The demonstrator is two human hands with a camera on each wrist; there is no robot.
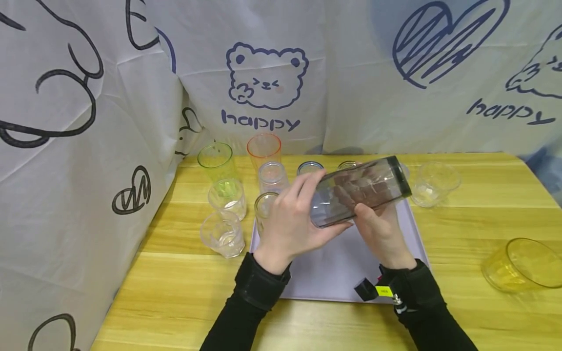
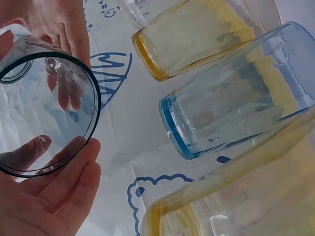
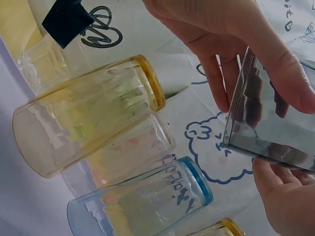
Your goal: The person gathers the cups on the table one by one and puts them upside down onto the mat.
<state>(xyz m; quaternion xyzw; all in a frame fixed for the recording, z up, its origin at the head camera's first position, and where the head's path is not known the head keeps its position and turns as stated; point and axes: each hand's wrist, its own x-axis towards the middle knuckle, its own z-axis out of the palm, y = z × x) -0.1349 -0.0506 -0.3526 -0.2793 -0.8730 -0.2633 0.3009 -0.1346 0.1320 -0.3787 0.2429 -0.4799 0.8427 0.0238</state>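
A tall grey-tinted drinking glass (image 1: 382, 179) lies tilted in the air over the tray, its thick dark base up to the right and its mouth to the lower left. My left hand (image 1: 287, 219) grips it near the rim, thumb below and fingers above. Farther toward the base, my right hand (image 1: 384, 234) holds it, with fingers showing through the wall. The round dark rim (image 2: 98, 98) faces the left wrist view. Upside down on the tray stand a blue glass (image 2: 221, 98) and yellowish glasses (image 3: 88, 118); my left hand partly hides one in the head view.
The lavender tray (image 1: 325, 282) lies on the wooden table (image 1: 167, 302). Left of it stand clear glasses (image 1: 224, 236) and a green glass (image 1: 215, 163), with an orange-rimmed glass (image 1: 263, 146) behind. To the right are a clear glass (image 1: 434, 183) and a yellow glass (image 1: 522, 268). Printed cloth (image 1: 351, 97) hangs behind.
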